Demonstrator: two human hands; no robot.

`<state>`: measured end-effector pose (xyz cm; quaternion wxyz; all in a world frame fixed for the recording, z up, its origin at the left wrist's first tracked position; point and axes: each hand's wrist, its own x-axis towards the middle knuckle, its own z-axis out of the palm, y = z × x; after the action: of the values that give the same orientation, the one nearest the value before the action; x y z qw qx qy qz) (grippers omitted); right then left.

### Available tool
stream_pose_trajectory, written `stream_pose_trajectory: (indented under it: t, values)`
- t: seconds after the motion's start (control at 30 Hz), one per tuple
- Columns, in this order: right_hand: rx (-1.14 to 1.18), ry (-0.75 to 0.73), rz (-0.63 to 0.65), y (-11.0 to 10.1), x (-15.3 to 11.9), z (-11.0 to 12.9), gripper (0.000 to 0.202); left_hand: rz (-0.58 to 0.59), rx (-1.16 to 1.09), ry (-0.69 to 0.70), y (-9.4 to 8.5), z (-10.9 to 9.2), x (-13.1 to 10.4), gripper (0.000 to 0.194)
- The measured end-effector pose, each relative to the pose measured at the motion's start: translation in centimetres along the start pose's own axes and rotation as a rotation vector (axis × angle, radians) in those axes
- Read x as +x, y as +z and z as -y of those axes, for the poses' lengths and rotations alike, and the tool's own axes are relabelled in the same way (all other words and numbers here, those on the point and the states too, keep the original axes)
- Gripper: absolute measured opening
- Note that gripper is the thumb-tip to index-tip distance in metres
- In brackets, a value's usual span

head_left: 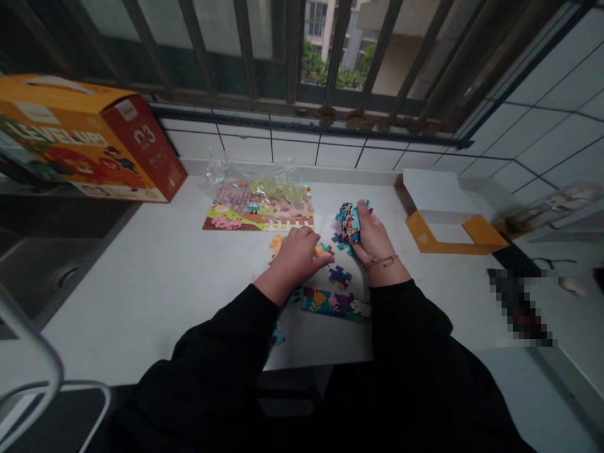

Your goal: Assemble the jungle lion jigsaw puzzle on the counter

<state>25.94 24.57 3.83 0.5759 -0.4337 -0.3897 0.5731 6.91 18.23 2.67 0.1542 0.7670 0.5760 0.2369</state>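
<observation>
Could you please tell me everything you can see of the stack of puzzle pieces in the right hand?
The stack of puzzle pieces is a bundle of flat, cardboard-looking pieces with knobbed edges, printed in teal, dark blue, red and white. The right hand grips it over the white countertop, thumb pressed on it. The piece count cannot be told.

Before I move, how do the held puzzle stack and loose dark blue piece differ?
The puzzle stack is gripped in the right hand; the blue piece lies on the counter. The puzzle stack is a thick, multicoloured bunch; the blue piece is flat and mostly dark blue. Both show knobbed jigsaw edges.
</observation>
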Motion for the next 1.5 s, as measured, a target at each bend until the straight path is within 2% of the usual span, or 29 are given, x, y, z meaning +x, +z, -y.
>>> stream_pose_trajectory:
  t: [0.07,0.13,0.37,0.43,0.57,0.7,0.8,0.9,0.97,1.2,1.37,1.43,1.5]
  values:
    - [-0.009,-0.007,0.016,0.0,0.0,-0.1,0.07,0.034,0.133,0.014,-0.3,-0.3,-0.3,0.047]
    - [-0.015,-0.009,0.031,0.1,0.0,-0.2,0.071,0.061,0.172,-0.003,-0.5,-0.5,-0.4,0.047]
    - [0.015,-0.014,0.036,0.1,0.1,-0.3,0.07,0.135,0.094,-0.028,0.1,-0.1,-0.3,0.049]
    - [0.018,-0.013,0.031,0.1,0.1,-0.4,0.069,0.131,0.022,-0.031,0.2,0.2,-0.4,0.048]
    - [0.009,-0.017,0.022,-0.2,0.2,-0.3,0.068,0.159,-0.273,-0.052,-0.4,0.2,-0.7,0.032]
    - [0.009,-0.009,-0.02,-0.8,0.5,0.0,0.067,0.289,-0.477,0.059,-0.7,-1.1,-1.0,0.028]
    - [0.032,0.0,-0.057,-1.2,0.8,0.2,0.068,0.356,-0.315,0.161,-0.1,-2.1,-1.0,0.034]
    - [0.07,-0.002,-0.051,-1.2,0.8,0.2,0.068,0.34,-0.083,0.243,0.7,-2.3,-1.1,0.045]
    - [0.083,-0.003,-0.031,-1.0,0.8,0.2,0.068,0.315,-0.012,0.255,1.0,-2.1,-1.1,0.052]
    - [0.045,0.001,0.029,-0.7,0.3,0.3,0.067,0.299,-0.009,0.156,0.9,-1.7,-1.4,0.053]
    - [0.043,-0.006,0.04,-0.4,-0.2,0.6,0.07,0.353,-0.205,0.052,0.5,-1.9,-1.4,0.043]
    - [0.035,-0.028,0.056,-0.4,-0.3,0.7,0.069,0.3,-0.328,-0.044,0.0,-1.4,-1.1,0.035]
    - [0.027,-0.068,0.091,-0.4,-0.5,0.6,0.068,0.154,-0.419,-0.164,-0.5,-0.3,-0.7,0.03]
